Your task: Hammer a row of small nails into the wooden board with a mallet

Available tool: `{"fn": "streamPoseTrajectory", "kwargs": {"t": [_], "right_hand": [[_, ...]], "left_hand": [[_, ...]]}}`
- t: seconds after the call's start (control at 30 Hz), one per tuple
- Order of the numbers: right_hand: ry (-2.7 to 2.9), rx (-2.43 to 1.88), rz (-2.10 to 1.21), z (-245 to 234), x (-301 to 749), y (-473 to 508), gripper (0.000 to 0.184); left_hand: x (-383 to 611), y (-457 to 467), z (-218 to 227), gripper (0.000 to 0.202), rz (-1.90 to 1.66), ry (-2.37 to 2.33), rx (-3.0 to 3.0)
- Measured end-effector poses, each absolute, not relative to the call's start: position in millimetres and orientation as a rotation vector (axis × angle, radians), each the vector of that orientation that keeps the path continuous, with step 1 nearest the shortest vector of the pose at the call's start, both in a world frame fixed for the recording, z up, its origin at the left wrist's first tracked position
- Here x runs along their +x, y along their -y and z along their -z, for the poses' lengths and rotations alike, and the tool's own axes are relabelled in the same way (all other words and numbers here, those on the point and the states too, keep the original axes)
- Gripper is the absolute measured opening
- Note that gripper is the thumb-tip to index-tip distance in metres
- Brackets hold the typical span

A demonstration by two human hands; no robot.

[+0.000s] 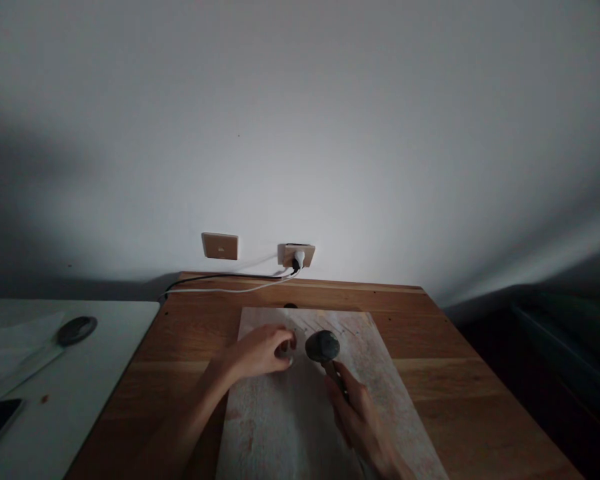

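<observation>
My right hand [357,413] is closed round the handle of a mallet [323,346] with a dark, thick head. The mallet's head is over the upper part of a pale, worn-looking board [265,427]. To its left, my left hand [267,350] is over the same board, fingers curled. Its thumb and index fingertips are a little apart, and I make out nothing between them. Several thin, nail-like pins [347,330] show near the board's far edge. They are small and dim, and the mallet's head hides part of that area.
The board lies on a brown wooden table [455,387] against a white wall. Cables [220,290] run along the table's back edge to a socket [305,253] with plugs in it. On the left, a white surface [105,347] carries a dark round object [77,330].
</observation>
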State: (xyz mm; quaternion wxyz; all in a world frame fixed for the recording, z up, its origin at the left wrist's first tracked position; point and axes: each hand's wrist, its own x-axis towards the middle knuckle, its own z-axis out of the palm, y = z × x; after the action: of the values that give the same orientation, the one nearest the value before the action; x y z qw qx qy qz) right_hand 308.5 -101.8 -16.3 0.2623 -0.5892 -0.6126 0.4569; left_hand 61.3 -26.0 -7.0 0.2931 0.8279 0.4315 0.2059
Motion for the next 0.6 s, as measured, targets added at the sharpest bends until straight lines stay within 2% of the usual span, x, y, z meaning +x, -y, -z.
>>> {"fn": "streamPoseTrajectory", "kwargs": {"t": [0.13,0.37,0.5,0.6], "right_hand": [[1.695,-1.589,-1.128,15,315,104,0.054],[1.635,-1.643,-1.182,22,315,104,0.065],[1.581,-1.668,-1.186,27,318,105,0.069],[1.562,-1.706,-1.14,32,322,104,0.07]], "left_hand": [[77,32,11,0.024,-0.439,-1.168,2.313],[73,30,6,0.022,-0.415,-1.167,2.291],[50,19,5,0.021,-0.746,-1.206,2.087],[33,8,21,0.014,-1.041,-1.247,1.914]]}}
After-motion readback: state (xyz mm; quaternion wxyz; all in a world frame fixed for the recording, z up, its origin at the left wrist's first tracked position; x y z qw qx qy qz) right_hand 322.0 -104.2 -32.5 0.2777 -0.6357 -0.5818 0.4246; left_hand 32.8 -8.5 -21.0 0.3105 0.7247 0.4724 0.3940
